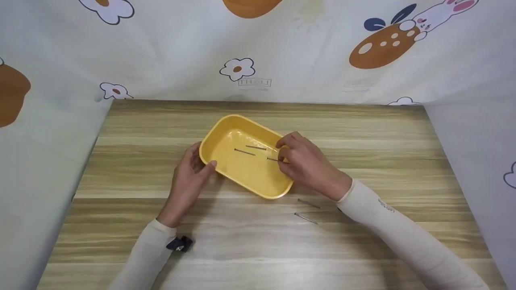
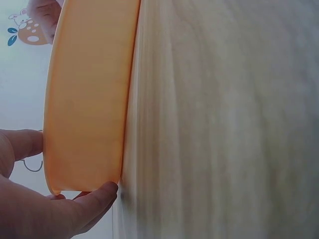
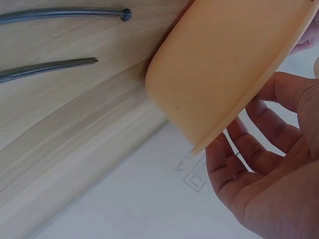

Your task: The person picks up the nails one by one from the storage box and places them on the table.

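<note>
A yellow oblong tray [image 1: 246, 177] lies slantwise on the wooden table [image 1: 258, 249]. My left hand [image 1: 201, 158] grips its left end, thumb over the rim and fingers behind the outer wall. In the left wrist view the tray's wall [image 2: 84, 99] fills the left side, with my thumb [image 2: 94, 199] under its corner. My right hand [image 1: 283, 155] hovers at the tray's right rim and pinches a thin nail [image 1: 272, 159] that points into the tray. Two nails [image 1: 244, 152] [image 1: 256, 148] lie on the tray's floor. The right wrist view shows the tray's underside [image 3: 224, 64] and my fingers [image 3: 249, 149] beside it.
Two more nails [image 1: 308, 203] [image 1: 305, 218] lie on the table just below the tray's right end, nails [image 3: 60, 13] [image 3: 50, 67] in the right wrist view too. A cartoon-print cloth [image 1: 258, 52] walls in the back and both sides. A small dark clip [image 1: 180, 243] sits at my left wrist.
</note>
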A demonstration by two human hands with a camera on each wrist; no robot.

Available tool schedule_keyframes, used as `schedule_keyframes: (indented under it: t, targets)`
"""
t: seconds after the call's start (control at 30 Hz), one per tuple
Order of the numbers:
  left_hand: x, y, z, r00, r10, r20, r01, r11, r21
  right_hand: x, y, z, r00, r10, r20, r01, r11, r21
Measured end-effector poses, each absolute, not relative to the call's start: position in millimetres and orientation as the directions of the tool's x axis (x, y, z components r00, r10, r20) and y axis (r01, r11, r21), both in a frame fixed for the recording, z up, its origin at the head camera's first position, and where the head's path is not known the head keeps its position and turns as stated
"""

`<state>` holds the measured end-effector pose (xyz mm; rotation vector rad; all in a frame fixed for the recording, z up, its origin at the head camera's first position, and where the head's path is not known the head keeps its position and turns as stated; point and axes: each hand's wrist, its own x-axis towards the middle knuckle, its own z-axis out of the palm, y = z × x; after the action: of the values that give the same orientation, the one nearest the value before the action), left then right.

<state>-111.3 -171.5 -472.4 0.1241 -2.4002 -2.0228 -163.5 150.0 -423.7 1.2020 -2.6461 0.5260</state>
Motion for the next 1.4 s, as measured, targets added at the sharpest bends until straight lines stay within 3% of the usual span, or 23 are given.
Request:
schedule_keyframes:
  t: [0.4, 0.83, 1.4]
  targets:
    - [-110.0, -171.0, -471.2, -0.997, -0.056, -0.048, -0.056, 0.139, 0.989, -154.0, 167.1, -422.3, -0.696, -0.648, 0.31, -0.717, 0.65, -0.251]
    - [-110.4, -170.4, -472.4, -0.997, -0.056, -0.054, -0.062, 0.144, 0.988, -142.8, 187.6, -417.5, -0.68, -0.636, 0.364, -0.73, 0.633, -0.257]
    - [-111.5, -171.0, -473.3, -0.998, -0.052, -0.041, -0.049, 0.16, 0.986, -114.1, 222.2, -420.2, -0.728, -0.578, 0.369, -0.678, 0.687, -0.261]
